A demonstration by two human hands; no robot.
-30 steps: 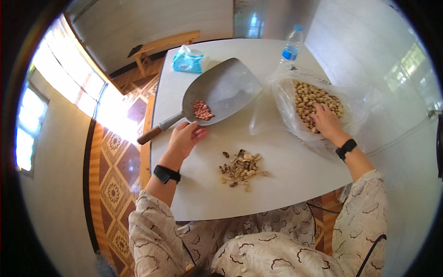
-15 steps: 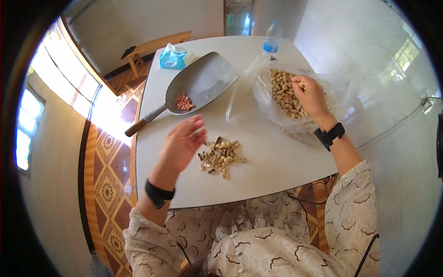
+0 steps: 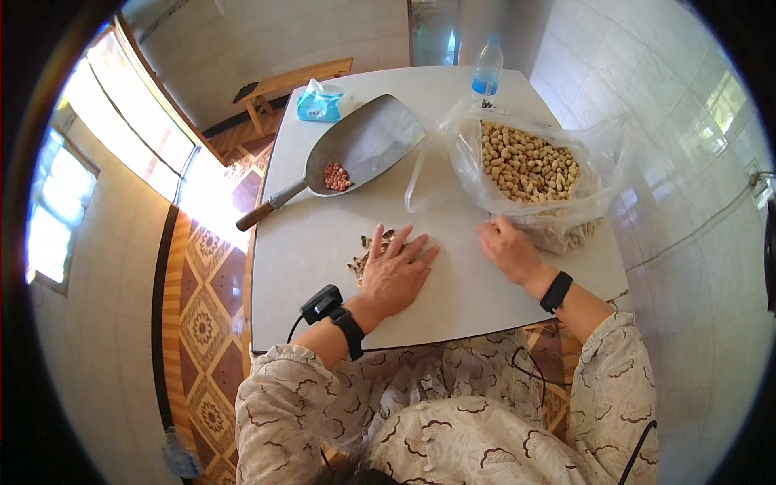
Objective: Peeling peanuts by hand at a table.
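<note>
My left hand (image 3: 394, 279) lies palm down with its fingers spread over a small pile of peanut shells (image 3: 356, 264), hiding most of it. Shell bits show past its fingertips and beside the thumb side. On the right, my right hand (image 3: 511, 257) rests at the table in front of a clear plastic bag (image 3: 602, 149), its fingers curled together. What they hold, if anything, is hidden. Unshelled peanuts (image 3: 529, 166) fill the bag, which gapes at the top. Reddish peanut kernels (image 3: 336, 177) sit near the handle end of a metal scoop (image 3: 376, 145).
The scoop's wooden handle (image 3: 255, 216) juts over the left edge of the white table (image 3: 315, 267). A blue tissue pack (image 3: 319, 104) and a plastic bottle (image 3: 487, 71) stand at the back. Beyond is a wooden bench (image 3: 295, 79); a tiled wall borders the right.
My right hand has come out of the peanut bag and down to the table in front of it. My left hand has moved right and down onto the shells, fingers now spread.
</note>
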